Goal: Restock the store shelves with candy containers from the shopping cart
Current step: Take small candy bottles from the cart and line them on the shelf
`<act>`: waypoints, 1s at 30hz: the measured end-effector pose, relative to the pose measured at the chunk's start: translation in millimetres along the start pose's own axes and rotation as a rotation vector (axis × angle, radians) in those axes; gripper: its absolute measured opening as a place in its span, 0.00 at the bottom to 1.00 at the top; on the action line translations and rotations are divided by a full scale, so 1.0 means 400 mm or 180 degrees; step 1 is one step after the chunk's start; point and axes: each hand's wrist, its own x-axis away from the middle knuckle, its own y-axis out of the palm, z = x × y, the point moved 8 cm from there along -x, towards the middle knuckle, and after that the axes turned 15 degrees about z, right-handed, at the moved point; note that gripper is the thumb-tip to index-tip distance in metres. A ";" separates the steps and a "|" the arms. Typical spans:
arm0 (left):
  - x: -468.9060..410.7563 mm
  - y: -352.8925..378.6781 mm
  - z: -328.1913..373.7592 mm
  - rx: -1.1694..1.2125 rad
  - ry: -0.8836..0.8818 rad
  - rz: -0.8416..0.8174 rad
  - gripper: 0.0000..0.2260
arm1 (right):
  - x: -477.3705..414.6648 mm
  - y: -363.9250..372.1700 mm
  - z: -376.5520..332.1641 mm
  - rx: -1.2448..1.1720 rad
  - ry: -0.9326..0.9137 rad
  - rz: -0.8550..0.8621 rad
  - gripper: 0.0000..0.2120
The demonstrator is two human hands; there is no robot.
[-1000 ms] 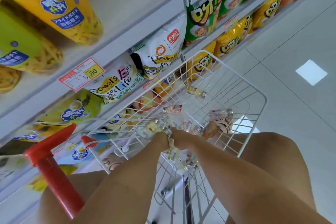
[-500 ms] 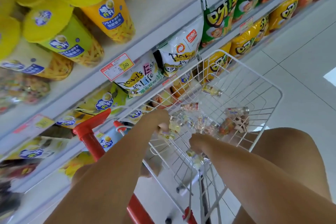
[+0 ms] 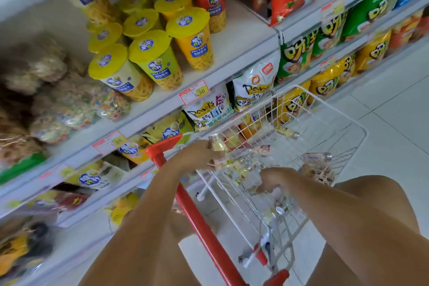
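A white wire shopping cart (image 3: 362,130) with a red handle (image 3: 197,220) stands beside the store shelves (image 3: 232,65). Several small clear candy containers lie in its basket, among them one near the far side (image 3: 287,132) and one at the right (image 3: 316,158). My left hand (image 3: 197,155) is raised above the cart's near-left corner, shut on a small candy bottle (image 3: 217,144) with a silver cap. My right hand (image 3: 270,180) is down inside the basket, its fingers curled among the containers; whether it grips one is hidden.
Yellow-lidded snack cups (image 3: 153,62) crowd the upper shelf, with free shelf surface to their right (image 3: 241,37). Snack bags (image 3: 209,109) hang on the shelf below, chip bags (image 3: 299,53) further right. Price tags (image 3: 195,94) line the shelf edges. Tiled floor (image 3: 394,123) lies right of the cart.
The view has tilted upward toward the shelves. My left hand has risen out of the basket holding a candy bottle, while my right hand stays low in the cart.
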 end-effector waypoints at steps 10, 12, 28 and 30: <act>0.261 -0.244 0.037 0.3185 0.0770 0.0951 0.05 | 0.250 -0.442 -0.170 -0.1366 -0.0755 0.1958 0.08; 0.316 -0.317 0.048 0.3421 0.1058 0.1138 0.04 | 0.349 -0.547 -0.233 -0.1363 -0.1104 0.2477 0.06; 0.692 -1.033 -0.012 0.1819 0.2148 0.3362 0.18 | 0.915 -1.029 -1.016 -0.1937 -0.3570 0.3960 0.08; 0.704 -1.137 -0.031 0.1587 0.2134 0.3668 0.17 | 0.923 -1.066 -1.113 -0.1658 -0.3748 0.4136 0.09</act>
